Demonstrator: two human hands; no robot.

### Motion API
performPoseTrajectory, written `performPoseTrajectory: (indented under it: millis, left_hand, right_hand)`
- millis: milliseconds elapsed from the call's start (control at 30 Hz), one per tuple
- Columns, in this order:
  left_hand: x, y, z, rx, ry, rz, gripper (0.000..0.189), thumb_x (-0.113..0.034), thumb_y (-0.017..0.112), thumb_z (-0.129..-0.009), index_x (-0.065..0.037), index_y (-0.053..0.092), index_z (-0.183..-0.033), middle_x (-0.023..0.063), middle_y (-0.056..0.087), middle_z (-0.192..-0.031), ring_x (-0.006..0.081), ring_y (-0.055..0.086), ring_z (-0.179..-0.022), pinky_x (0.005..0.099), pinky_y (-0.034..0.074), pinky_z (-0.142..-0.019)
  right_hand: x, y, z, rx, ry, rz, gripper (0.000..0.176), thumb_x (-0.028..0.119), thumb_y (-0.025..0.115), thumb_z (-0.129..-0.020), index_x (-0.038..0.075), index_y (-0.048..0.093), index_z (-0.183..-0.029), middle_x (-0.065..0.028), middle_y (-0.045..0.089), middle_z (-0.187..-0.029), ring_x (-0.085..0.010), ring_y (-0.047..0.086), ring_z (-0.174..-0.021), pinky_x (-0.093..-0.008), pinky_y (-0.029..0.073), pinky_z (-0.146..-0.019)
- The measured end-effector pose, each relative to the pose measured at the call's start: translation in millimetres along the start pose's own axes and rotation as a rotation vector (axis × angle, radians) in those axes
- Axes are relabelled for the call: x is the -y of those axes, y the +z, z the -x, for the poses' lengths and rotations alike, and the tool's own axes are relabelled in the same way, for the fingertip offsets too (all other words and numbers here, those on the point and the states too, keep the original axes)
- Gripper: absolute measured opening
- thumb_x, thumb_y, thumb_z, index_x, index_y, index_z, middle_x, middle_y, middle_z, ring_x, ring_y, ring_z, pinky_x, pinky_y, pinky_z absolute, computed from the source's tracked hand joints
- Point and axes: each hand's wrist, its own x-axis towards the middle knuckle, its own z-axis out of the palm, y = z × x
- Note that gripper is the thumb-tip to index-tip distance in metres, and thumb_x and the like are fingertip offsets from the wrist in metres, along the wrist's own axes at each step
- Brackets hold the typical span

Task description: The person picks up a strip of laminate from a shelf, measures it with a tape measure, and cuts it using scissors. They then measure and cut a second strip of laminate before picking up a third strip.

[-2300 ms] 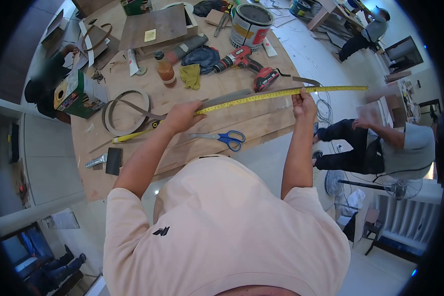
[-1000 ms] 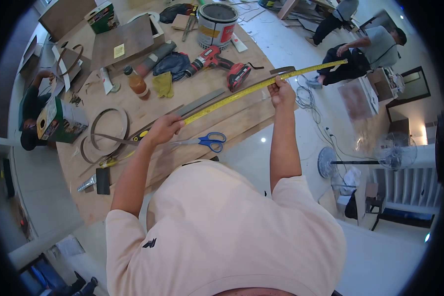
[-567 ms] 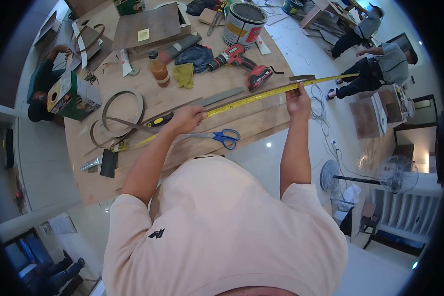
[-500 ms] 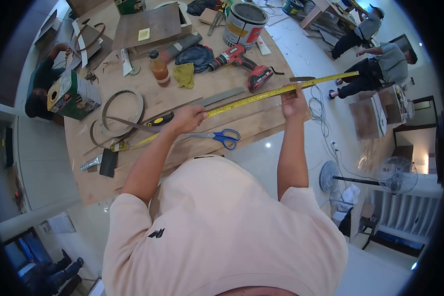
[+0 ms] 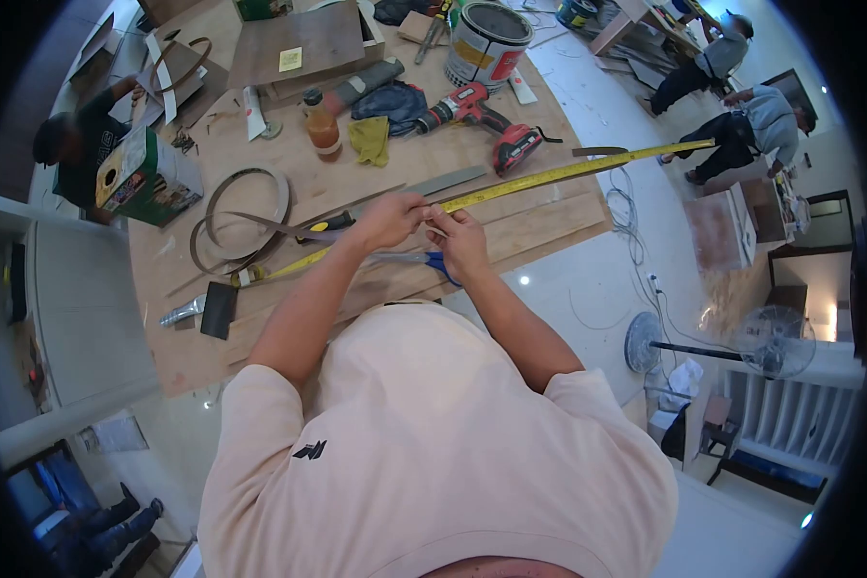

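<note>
A yellow tape measure [image 5: 549, 175] lies pulled out diagonally across the table and past its right edge, its case [image 5: 248, 276] at the left. My left hand [image 5: 392, 221] is closed on the blade near the middle. Close beside it, my right hand [image 5: 460, 245] pinches at the same spot, fingertips nearly meeting the left ones; exactly what lies between them is partly hidden. A thin brown strip [image 5: 260, 223] runs from a loose coil to my left hand. Blue-handled scissors [image 5: 440, 263] lie beneath my right hand, partly covered.
On the table [image 5: 169, 337] are a red cordless drill [image 5: 482, 120], a paint can [image 5: 488, 43], an amber bottle [image 5: 322, 125], a yellow cloth [image 5: 368, 142] and a green box [image 5: 151, 176]. A person [image 5: 77, 144] is at the left; others are at upper right. A fan [image 5: 778, 342] stands right.
My right hand has slid left and down along the blade, from near its right end to beside my left hand. My left hand has shifted slightly right.
</note>
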Motion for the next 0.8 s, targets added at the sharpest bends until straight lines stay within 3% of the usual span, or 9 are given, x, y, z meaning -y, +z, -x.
performPoseTrajectory:
  millis: [167, 267, 367, 467, 567, 800]
  left_hand:
    - [-8.4, -16.9, 6.3, 0.190, -0.142, 0.190, 0.022, -0.023, 0.058, -0.093, -0.002, 0.062, -0.096, 0.0053, 0.063, -0.077, 0.0151, 0.058, -0.072, 0.0314, 0.048, -0.070]
    - [32.1, -29.3, 12.9, 0.085, 0.114, 0.216, 0.025, -0.023, 0.060, -0.091, -0.002, 0.062, -0.104, 0.0077, 0.066, -0.086, 0.0190, 0.061, -0.082, 0.0333, 0.049, -0.077]
    - [44.0, -56.9, 30.3, 0.056, 0.128, -0.098, 0.029, -0.023, 0.062, -0.091, -0.001, 0.061, -0.109, 0.0087, 0.065, -0.091, 0.0167, 0.060, -0.082, 0.0305, 0.048, -0.077]
    - [59.5, -65.5, 32.2, 0.202, -0.035, 0.109, 0.029, -0.021, 0.061, -0.092, 0.000, 0.059, -0.111, 0.0053, 0.064, -0.092, 0.0122, 0.057, -0.083, 0.0285, 0.047, -0.078]
    - [64.6, -61.5, 34.8, 0.151, -0.078, 0.202, 0.027, -0.020, 0.062, -0.090, 0.000, 0.061, -0.107, 0.0045, 0.064, -0.086, 0.0110, 0.057, -0.077, 0.0280, 0.047, -0.073]
    - [60.8, -52.7, 26.2, 0.061, -0.127, 0.060, 0.019, -0.016, 0.062, -0.088, 0.001, 0.066, -0.096, 0.0033, 0.064, -0.075, 0.0116, 0.057, -0.067, 0.0283, 0.047, -0.065]
  right_hand:
    - [-1.0, 3.5, -0.2, -0.110, -0.031, 0.010, 0.013, 0.018, 0.070, -0.088, 0.007, 0.063, -0.086, -0.0024, 0.063, -0.081, -0.0109, 0.059, -0.074, -0.0245, 0.047, -0.063]
    - [12.6, -1.3, -1.2, -0.151, -0.073, -0.029, 0.014, 0.018, 0.071, -0.087, 0.006, 0.063, -0.084, -0.0026, 0.062, -0.076, -0.0112, 0.058, -0.068, -0.0237, 0.048, -0.060]
    - [21.9, -18.8, -12.4, -0.154, -0.111, -0.078, 0.015, 0.017, 0.071, -0.087, 0.006, 0.062, -0.084, -0.0028, 0.061, -0.073, -0.0117, 0.058, -0.065, -0.0229, 0.048, -0.057]
    - [26.5, -28.0, -15.6, -0.149, -0.122, -0.112, 0.014, 0.016, 0.071, -0.087, 0.006, 0.062, -0.084, -0.0030, 0.060, -0.071, -0.0123, 0.058, -0.063, -0.0232, 0.049, -0.056]
    - [26.5, -33.8, -18.0, -0.139, -0.130, -0.113, 0.013, 0.015, 0.070, -0.088, 0.006, 0.061, -0.083, -0.0030, 0.061, -0.071, -0.0127, 0.059, -0.062, -0.0236, 0.050, -0.056]
    - [20.9, -40.8, -23.5, -0.184, -0.058, -0.133, 0.012, 0.013, 0.069, -0.088, 0.006, 0.060, -0.084, -0.0028, 0.060, -0.071, -0.0132, 0.059, -0.061, -0.0245, 0.051, -0.056]
